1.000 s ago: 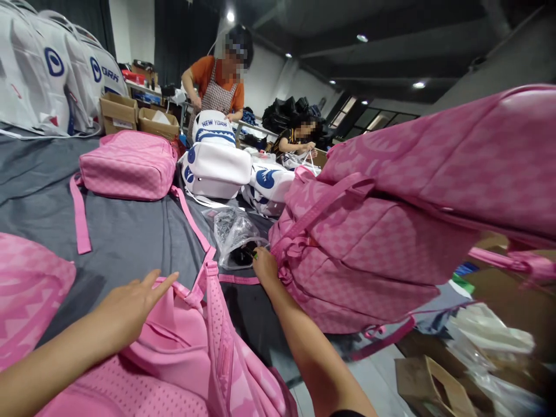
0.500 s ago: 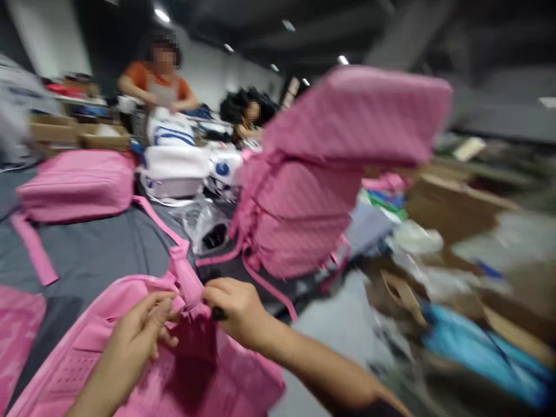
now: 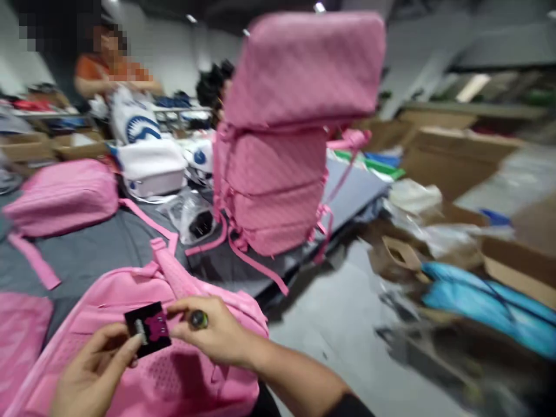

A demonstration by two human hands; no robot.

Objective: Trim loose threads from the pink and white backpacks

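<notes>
My left hand [image 3: 102, 359] pinches a black hang tag [image 3: 148, 329] with a pink figure and pale lettering, thumb across its front. My right hand [image 3: 212, 330] is closed round a slim object with a round black end [image 3: 198, 319]; its kind I cannot make out. Its fingertips are at the tag's right edge, and whether they grip it I cannot tell. Beneath both hands a pink backpack [image 3: 234, 379] lies on the dark-covered table, with its perforated padding and a shoulder strap [image 3: 171, 267] facing up.
A tall stack of pink bags [image 3: 278, 168] stands ahead. Another pink bag [image 3: 69, 194] lies left, near white bags [image 3: 152, 165] and a clear plastic bag [image 3: 189, 217]. Beyond them is a person in orange [image 3: 113, 75]. Cardboard boxes [image 3: 469, 162] and a blue bundle [image 3: 490, 307] fill the right side.
My hands have moved from the backpack's strap top to over its padding. The black tag now shows in my left hand. The view has shifted right.
</notes>
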